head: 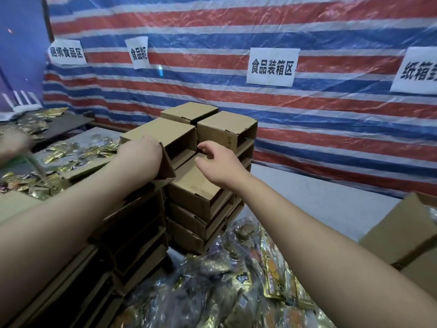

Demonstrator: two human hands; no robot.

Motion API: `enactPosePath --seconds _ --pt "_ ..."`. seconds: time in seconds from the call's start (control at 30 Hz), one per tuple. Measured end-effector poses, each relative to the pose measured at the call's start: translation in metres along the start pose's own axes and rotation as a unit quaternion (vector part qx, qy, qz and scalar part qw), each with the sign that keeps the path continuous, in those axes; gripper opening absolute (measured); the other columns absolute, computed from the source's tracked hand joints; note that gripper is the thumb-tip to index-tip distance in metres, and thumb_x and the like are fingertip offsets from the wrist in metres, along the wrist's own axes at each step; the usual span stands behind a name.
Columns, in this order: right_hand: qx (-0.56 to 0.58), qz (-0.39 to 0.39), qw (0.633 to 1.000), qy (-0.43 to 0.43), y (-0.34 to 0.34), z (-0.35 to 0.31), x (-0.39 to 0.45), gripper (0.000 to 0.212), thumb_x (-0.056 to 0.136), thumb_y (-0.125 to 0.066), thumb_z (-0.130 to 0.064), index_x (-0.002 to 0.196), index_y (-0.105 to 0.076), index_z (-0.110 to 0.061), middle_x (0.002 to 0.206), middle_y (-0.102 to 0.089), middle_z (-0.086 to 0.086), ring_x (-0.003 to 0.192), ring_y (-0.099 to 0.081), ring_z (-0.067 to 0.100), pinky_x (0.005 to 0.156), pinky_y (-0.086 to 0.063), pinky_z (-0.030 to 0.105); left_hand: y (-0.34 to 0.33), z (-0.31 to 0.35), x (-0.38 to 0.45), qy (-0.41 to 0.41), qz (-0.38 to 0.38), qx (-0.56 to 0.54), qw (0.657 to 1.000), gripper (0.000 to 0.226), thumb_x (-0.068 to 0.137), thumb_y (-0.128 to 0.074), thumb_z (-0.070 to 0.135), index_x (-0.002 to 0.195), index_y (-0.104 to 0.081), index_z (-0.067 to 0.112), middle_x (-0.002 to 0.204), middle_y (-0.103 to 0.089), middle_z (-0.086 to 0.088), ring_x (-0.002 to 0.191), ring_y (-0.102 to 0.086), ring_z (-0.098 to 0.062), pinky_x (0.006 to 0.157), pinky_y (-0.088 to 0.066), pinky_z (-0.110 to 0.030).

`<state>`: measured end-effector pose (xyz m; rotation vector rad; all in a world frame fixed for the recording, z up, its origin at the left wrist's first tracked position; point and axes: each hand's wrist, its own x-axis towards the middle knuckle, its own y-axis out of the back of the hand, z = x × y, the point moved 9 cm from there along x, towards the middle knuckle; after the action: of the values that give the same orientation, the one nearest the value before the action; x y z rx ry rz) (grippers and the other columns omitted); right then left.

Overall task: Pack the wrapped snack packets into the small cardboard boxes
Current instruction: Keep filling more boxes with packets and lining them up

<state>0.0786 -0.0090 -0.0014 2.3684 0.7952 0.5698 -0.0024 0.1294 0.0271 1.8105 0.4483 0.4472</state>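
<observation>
- Head view: left hand [151, 147] reaching into open box [165, 138] atop far stack, fingers hidden inside, grip unreadable.
- Right hand [217, 162] loosely curled, holding nothing, just beside same box.
- Snack packets [236, 280] piled near, bottom; blurred, partly cut off.

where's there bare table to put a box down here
Bare grey table lies right of the stacked small boxes, bordered by the striped tarp and a large carton. Crowded: packets in front, gold packets on the left.

Stacked brown cardboard boxes [203, 192], gold snack packets [236, 292]
</observation>
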Motion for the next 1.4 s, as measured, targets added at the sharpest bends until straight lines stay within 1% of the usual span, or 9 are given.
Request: enactPosePath --seconds 0.3,0.47,0.57,0.67,0.83,0.93,1.1,1.23,1.4 --pt "-0.060 0.005 0.998 0.021 0.064 -0.040 -0.018 0.049 0.091 -0.063 -0.021 0.139 -0.052 -0.020 0.137 -0.058 0.005 0.123 -0.054 0.021 0.097 -0.041 0.027 0.083 0.082 -0.033 -0.155 0.027 -0.059 0.986 0.017 0.096 -0.054 0.011 0.111 -0.061 0.015 0.079 -0.049 0.002 0.080 -0.054 -0.021 0.075 -0.045 -0.032" --pt "-0.152 -0.045 0.987 -0.027 0.091 -0.015 -0.056 0.024 0.092 -0.055 -0.009 0.108 -0.063 -0.025 0.098 -0.065 -0.001 0.086 -0.062 0.017 0.059 -0.045 0.025 0.088 0.145 -0.050 -0.247 0.006 -0.129 0.960 0.025 0.095 -0.052 0.010 0.117 -0.063 0.015 0.091 -0.059 0.001 0.080 -0.056 -0.017 0.070 -0.041 -0.029" --pt "-0.190 -0.034 0.977 -0.091 0.105 0.034 -0.094 0.017 0.092 -0.057 -0.015 0.088 -0.061 -0.030 0.084 -0.062 -0.004 0.077 -0.061 0.017 0.054 -0.040 0.025 0.061 0.193 -0.063 -0.298 -0.033 -0.207 0.931 0.013 0.098 -0.055 0.020 0.104 -0.066 0.018 0.089 -0.062 0.002 0.077 -0.058 -0.014 0.063 -0.039 -0.027" --pt "-0.221 -0.021 0.958 -0.180 0.115 0.107 -0.147 0.014 0.087 -0.053 -0.015 0.077 -0.061 -0.022 0.079 -0.059 -0.003 0.082 -0.057 0.022 0.061 -0.038 0.029 0.013 0.235 -0.085 -0.327 -0.045 -0.243 0.912 0.019 0.097 -0.059 0.037 0.098 -0.066 0.020 0.093 -0.063 0.000 0.089 -0.060 -0.021 0.071 -0.040 -0.030" --pt "-0.196 0.011 0.920 -0.339 0.109 0.233 -0.273 0.010 0.089 -0.055 -0.019 0.080 -0.059 -0.023 0.089 -0.064 0.003 0.084 -0.061 0.025 0.063 -0.044 0.029 -0.093 0.292 -0.139 -0.355 -0.129 -0.298 0.877 0.013 0.096 -0.060 0.030 0.086 -0.060 0.022 0.084 -0.059 0.003 0.088 -0.060 -0.022 0.072 -0.042 -0.030" --pt "-0.185 0.046 0.901 -0.389 0.084 0.277 -0.341 0.016 0.089 -0.058 -0.021 0.076 -0.055 -0.028 0.083 -0.061 -0.006 0.074 -0.058 0.013 0.056 -0.040 0.025 -0.147 0.319 -0.178 -0.361 -0.164 -0.332 0.856 0.016 0.098 -0.059 0.030 0.092 -0.067 0.018 0.091 -0.067 0.002 0.089 -0.061 -0.020 0.076 -0.048 -0.033" --pt "-0.169 0.061 0.882 -0.436 0.029 0.310 -0.412 0.006 0.090 -0.056 -0.017 0.085 -0.059 -0.018 0.080 -0.064 -0.002 0.073 -0.062 0.017 0.066 -0.052 0.032 -0.218 0.339 -0.228 -0.374 -0.203 -0.329 0.843 0.018 0.100 -0.053 0.032 0.103 -0.067 0.021 0.105 -0.069 -0.001 0.097 -0.061 -0.021 0.083 -0.050 -0.034" --pt "-0.190 0.049 0.878 -0.436 0.002 0.314 -0.433 0.009 0.093 -0.050 -0.019 0.089 -0.058 -0.022 0.074 -0.052 -0.011 0.063 -0.048 0.002 0.053 -0.037 0.025 -0.252 0.341 -0.246 -0.382 -0.208 -0.315 0.843 0.022 0.103 -0.047 0.032 0.107 -0.065 0.020 0.105 -0.068 -0.001 0.096 -0.062 -0.021 0.085 -0.051 -0.034" --pt "-0.173 0.046 0.888 -0.424 -0.004 0.314 -0.437 0.014 0.097 -0.046 -0.026 0.106 -0.057 -0.023 0.088 -0.058 -0.010 0.073 -0.055 0.006 0.056 -0.040 0.024 -0.266 0.347 -0.248 -0.391 -0.184 -0.319 0.844 0.027 0.105 -0.043 0.035 0.107 -0.065 0.020 0.103 -0.068 0.001 0.094 -0.062 -0.019 0.083 -0.051 -0.034"
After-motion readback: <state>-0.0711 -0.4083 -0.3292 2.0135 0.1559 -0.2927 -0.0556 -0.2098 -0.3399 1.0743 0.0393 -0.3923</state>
